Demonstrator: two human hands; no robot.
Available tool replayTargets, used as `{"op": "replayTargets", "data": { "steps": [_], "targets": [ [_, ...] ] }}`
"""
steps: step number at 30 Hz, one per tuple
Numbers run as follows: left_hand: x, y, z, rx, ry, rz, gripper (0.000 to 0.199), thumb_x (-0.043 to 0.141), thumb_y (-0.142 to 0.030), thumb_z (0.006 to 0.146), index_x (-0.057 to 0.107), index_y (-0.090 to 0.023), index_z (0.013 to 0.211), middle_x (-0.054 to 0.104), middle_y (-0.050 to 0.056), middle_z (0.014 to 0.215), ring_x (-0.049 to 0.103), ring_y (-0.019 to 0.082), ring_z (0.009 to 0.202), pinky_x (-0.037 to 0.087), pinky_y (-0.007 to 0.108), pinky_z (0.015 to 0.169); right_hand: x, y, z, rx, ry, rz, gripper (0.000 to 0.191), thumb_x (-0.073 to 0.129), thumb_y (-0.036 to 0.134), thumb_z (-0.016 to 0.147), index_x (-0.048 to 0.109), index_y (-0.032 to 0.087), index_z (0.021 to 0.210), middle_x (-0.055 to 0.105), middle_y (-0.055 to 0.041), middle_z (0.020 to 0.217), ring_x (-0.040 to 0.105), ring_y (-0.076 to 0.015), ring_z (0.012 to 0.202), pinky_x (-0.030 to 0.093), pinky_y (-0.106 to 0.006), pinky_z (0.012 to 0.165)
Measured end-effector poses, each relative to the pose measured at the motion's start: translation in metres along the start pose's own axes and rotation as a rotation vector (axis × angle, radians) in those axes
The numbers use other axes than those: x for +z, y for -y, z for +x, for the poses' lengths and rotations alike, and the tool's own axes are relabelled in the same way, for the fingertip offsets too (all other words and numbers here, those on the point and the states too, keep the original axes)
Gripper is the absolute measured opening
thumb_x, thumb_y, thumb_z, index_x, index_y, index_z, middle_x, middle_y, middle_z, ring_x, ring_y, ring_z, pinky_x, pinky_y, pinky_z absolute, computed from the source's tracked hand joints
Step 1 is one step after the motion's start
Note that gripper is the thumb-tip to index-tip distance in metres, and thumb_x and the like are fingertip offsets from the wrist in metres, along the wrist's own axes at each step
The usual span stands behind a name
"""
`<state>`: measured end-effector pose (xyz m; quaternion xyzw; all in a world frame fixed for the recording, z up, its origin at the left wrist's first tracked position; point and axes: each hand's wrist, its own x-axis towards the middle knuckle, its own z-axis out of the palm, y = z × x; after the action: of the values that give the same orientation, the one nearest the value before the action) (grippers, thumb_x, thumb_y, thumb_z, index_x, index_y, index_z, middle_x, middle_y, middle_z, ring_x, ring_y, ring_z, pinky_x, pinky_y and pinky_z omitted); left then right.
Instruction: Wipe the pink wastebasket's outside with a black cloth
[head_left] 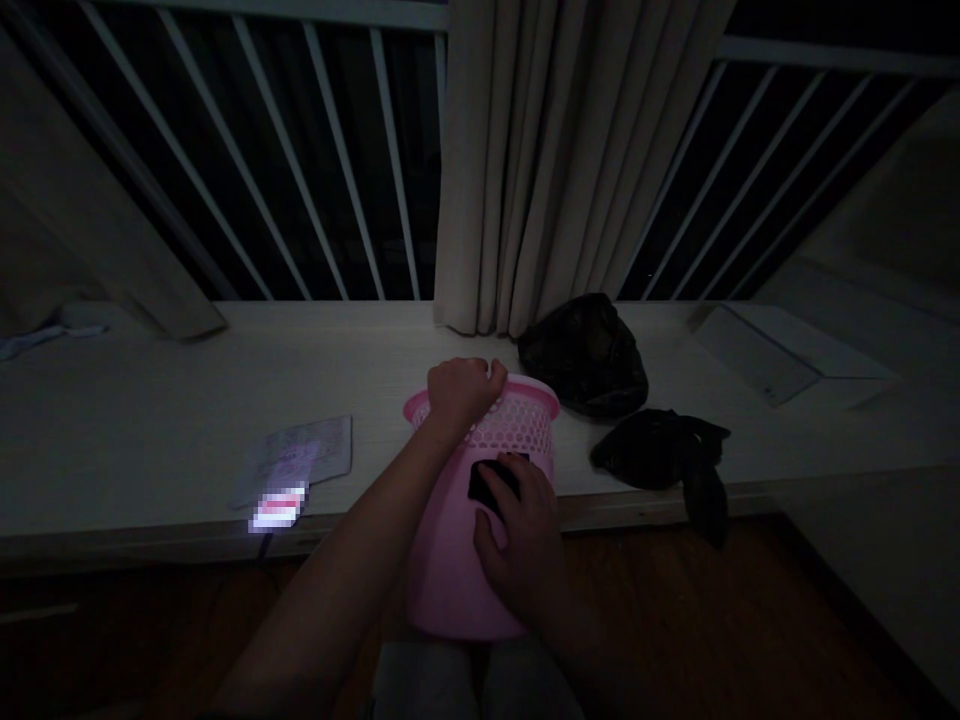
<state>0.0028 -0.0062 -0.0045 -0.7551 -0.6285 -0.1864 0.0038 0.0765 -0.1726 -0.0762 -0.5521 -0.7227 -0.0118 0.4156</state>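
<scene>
One pink basket (454, 555) stands roughly upright at the centre of the dial, between the person's legs (427, 680) at 6 o'clock and the front edge of the pale ledge (390, 340); its mouth is partly covered by the left hand (461, 388), whose fingers curl closed over the rim, their tips out of sight. The right hand (525, 525) lies on the basket's side at about 4 o'clock, thumb and forefinger apart, over one small black piece (487, 485); most of that piece is hidden, and I cannot tell whether the fingers pinch it or only press it. Two black bags lie on the ledge: a rounded bag (589, 360) near 1 o'clock and a knotted bag (649, 450) towards 3, its tail hanging over the edge, contents not visible. One white box (799, 355) sits farther off at 2. At 9 o'clock are one flat packet (315, 445), its print unreadable, and one bright, pixelated patch (277, 508) that cannot be made out. Two curtains show, the left curtain (97, 200) cut off at the frame, the middle curtain (555, 150) at 12.
</scene>
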Motion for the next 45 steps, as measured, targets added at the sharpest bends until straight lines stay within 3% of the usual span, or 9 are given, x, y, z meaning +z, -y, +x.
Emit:
{"op": "replayTargets", "data": {
  "steps": [12,22,32,39,45],
  "targets": [
    [-0.0042,-0.0020,-0.0041,-0.010,0.002,0.039,0.058,0.027,-0.044,0.092,0.076,-0.014,0.097,0.073,0.017,0.089,0.068,0.031,0.089,0.046,0.040,0.076,0.0013,-0.0016,-0.0040,0.022,-0.014,0.012,0.049,0.051,0.016,0.078,0.056,0.020,0.127,0.051,-0.0130,0.129,0.047,-0.0286,0.122,0.043,-0.051,0.101],
    [-0.0040,-0.0008,-0.0058,-0.005,-0.002,0.029,0.060,0.024,-0.045,0.093,0.076,-0.014,0.098,0.073,0.018,0.091,0.067,0.030,0.090,0.045,0.040,0.077,0.0036,-0.0021,-0.0054,0.216,-0.049,-0.059,0.059,0.054,0.027,0.083,0.041,0.020,0.140,0.042,-0.0164,0.138,0.041,-0.0337,0.126,0.039,-0.059,0.101],
    [-0.0054,0.0049,-0.0068,-0.019,-0.010,0.031,0.058,0.026,-0.044,0.092,0.076,-0.014,0.097,0.073,0.017,0.090,0.068,0.031,0.088,0.046,0.041,0.076,0.0018,-0.0013,-0.0033,0.118,-0.012,-0.045,0.043,0.054,0.022,0.082,0.058,0.022,0.125,0.043,-0.0137,0.134,0.043,-0.0314,0.123,0.040,-0.053,0.100],
    [-0.0035,0.0053,-0.0075,-0.011,-0.015,0.024,0.059,0.026,-0.045,0.092,0.076,-0.014,0.097,0.073,0.017,0.090,0.068,0.031,0.089,0.046,0.040,0.077,0.0040,0.0013,-0.0043,0.228,-0.041,-0.037,0.052,0.054,0.026,0.084,0.046,0.019,0.134,0.044,-0.0151,0.136,0.042,-0.0305,0.125,0.040,-0.053,0.102],
    [-0.0030,0.0056,-0.0078,-0.026,-0.018,0.028,0.059,0.026,-0.045,0.092,0.076,-0.013,0.098,0.073,0.018,0.092,0.067,0.031,0.091,0.045,0.039,0.077,0.0043,-0.0035,-0.0063,0.136,-0.044,-0.034,0.049,0.055,0.025,0.082,0.049,0.020,0.131,0.046,-0.0127,0.135,0.041,-0.0294,0.125,0.039,-0.052,0.103]
  ]
}}
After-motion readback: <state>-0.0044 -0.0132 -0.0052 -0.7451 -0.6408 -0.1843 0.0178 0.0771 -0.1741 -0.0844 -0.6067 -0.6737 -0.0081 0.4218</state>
